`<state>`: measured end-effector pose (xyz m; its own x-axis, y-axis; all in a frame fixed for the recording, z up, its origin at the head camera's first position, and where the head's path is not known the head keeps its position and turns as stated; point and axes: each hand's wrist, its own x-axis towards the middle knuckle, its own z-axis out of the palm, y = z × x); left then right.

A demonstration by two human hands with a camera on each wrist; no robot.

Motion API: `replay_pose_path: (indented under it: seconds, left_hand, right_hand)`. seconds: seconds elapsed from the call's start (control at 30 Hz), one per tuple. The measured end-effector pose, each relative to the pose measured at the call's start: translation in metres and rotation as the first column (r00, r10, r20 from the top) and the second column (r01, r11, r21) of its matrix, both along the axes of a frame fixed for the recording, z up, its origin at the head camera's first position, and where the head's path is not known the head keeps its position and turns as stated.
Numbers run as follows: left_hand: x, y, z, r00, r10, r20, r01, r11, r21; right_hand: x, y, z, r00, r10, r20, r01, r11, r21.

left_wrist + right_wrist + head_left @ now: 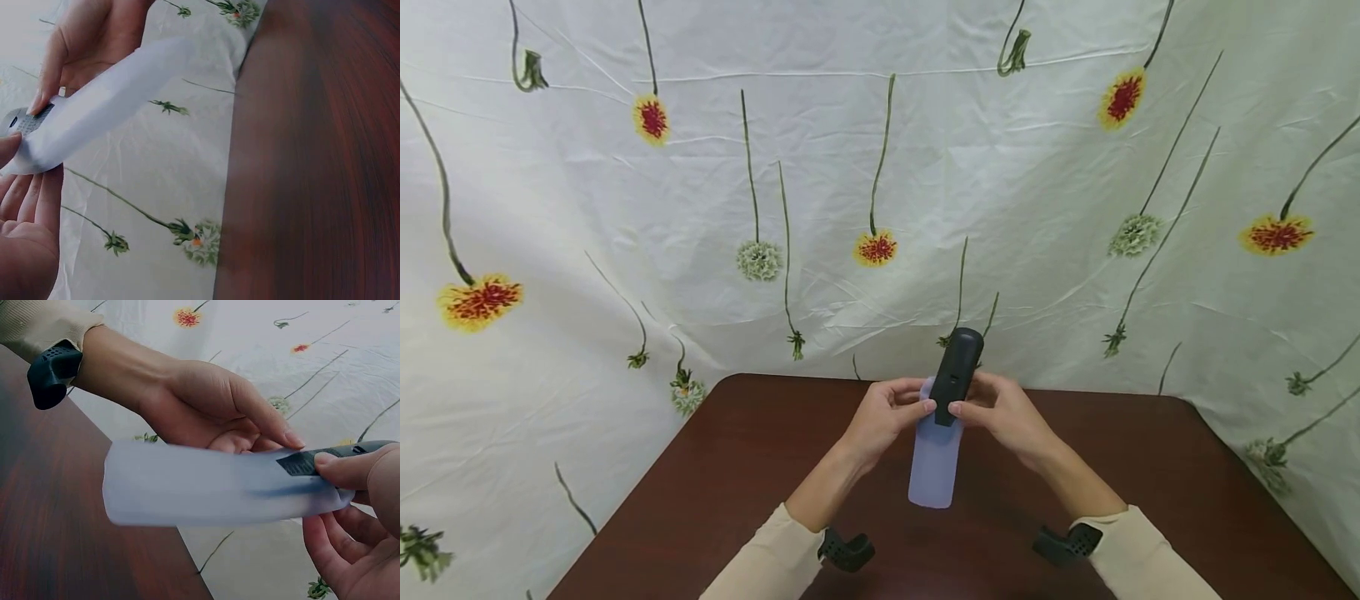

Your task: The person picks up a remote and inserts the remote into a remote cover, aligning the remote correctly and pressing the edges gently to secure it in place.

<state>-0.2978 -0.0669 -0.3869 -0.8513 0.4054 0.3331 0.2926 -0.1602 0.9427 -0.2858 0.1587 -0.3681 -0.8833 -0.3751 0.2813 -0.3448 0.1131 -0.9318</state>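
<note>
Both hands on the same work: left hand [880, 419] and right hand [1009, 417] each pinching, thumb on the near face, other fingers round the back. Held between them: a black handle-like piece [958, 367] and a pale translucent sheath [933, 471]. Black piece sits right at the thumb tips; its rounded end sticks up above the fingers, leaning to the right, and its lower end stops just below the thumbs, lapped over the upper part of the sheath. Sheath starts about level with the fingers, a strip of it showing beside the left fingertips, and most of its length hangs below both hands, slightly slanted. Textured patch [298, 464] on the black piece lies next to the thumbs. A bluish shade shows through the sheath near the fingers in the right wrist view; can't tell if that's something inside or how the two parts join. Below the fingers, under the held parts: dark reddish-brown tabletop [722, 475]. Beyond the fingers: white cloth [700, 183] with printed flowers. Further back from the fingers, each wrist carries a black mount [847, 551], with cream cuffs [775, 550] behind.
</note>
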Motion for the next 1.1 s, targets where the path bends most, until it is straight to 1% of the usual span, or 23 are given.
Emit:
replay_pose_path:
  seconds: [0.17,0.27,0.37,0.53,0.7,0.83,0.97,1.1]
  left_hand:
    - [0.0006,0.0006,0.0007,1.0,0.008,-0.027,-0.009,0.999,-0.054]
    - [0.0007,0.002,0.0008,0.999,0.024,-0.036,-0.026,0.998,-0.059]
    - [0.0008,0.0033,0.0004,0.999,0.044,-0.027,-0.045,0.998,-0.049]
    - [0.0017,0.0041,0.0006,0.998,0.065,-0.012,-0.066,0.997,-0.034]
    - [0.0033,0.0042,0.0019,0.997,0.066,-0.036,-0.067,0.997,-0.032]
    - [0.0043,0.0038,0.003,0.991,0.095,-0.09,-0.101,0.993,-0.062]
    - [0.0049,0.0037,0.0037,0.979,0.133,-0.154,-0.151,0.982,-0.11]
    - [0.0054,0.0046,0.0041,0.961,0.165,-0.221,-0.201,0.968,-0.151]
  right_hand:
    - [0.0019,-0.0017,0.0017,0.997,-0.071,-0.044,0.073,0.995,0.064]
    - [0.0029,-0.0023,0.0016,0.994,-0.098,-0.051,0.101,0.993,0.059]
    - [0.0036,-0.003,-0.0005,0.991,-0.125,-0.052,0.127,0.991,0.042]
    - [0.0047,-0.0036,-0.0048,0.988,-0.145,-0.056,0.147,0.989,0.027]
    - [0.006,-0.0028,-0.0047,0.986,-0.14,-0.085,0.145,0.988,0.053]
    - [0.0062,-0.0013,-0.0045,0.976,-0.132,-0.175,0.153,0.982,0.113]
    - [0.0066,0.0001,-0.0049,0.948,-0.121,-0.294,0.18,0.967,0.183]
    - [0.0075,0.0008,-0.0062,0.923,-0.118,-0.366,0.207,0.955,0.214]
